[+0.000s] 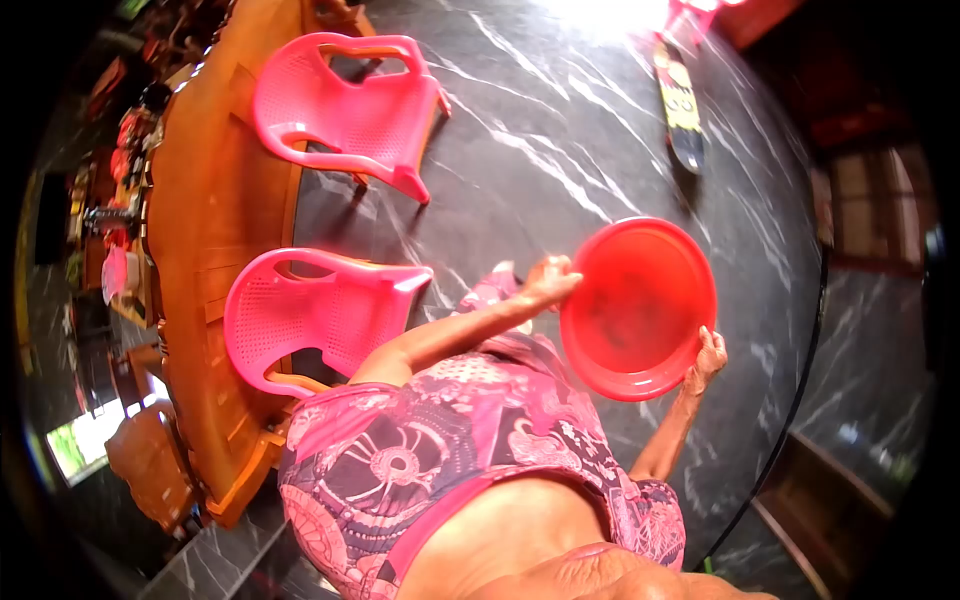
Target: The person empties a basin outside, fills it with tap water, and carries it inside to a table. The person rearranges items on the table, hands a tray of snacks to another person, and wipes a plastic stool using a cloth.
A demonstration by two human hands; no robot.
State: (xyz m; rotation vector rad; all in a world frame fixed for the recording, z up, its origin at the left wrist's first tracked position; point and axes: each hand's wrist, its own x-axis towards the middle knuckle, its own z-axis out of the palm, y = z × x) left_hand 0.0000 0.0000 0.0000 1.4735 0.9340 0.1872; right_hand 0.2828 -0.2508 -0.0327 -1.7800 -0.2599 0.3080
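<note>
A round red basin is held up over the dark marbled floor, its inside facing the camera. Dark smudges show on its bottom. My left hand grips the rim on the basin's left side, fingers bent over the edge. On the lower right side, my right hand is closed on the rim. The basin hangs in front of the body, clear of the patterned pink clothing.
Two pink plastic chairs stand at the left beside a long wooden cabinet. A skateboard lies on the marbled floor at the upper right. Dark steps or a ledge are at the lower right.
</note>
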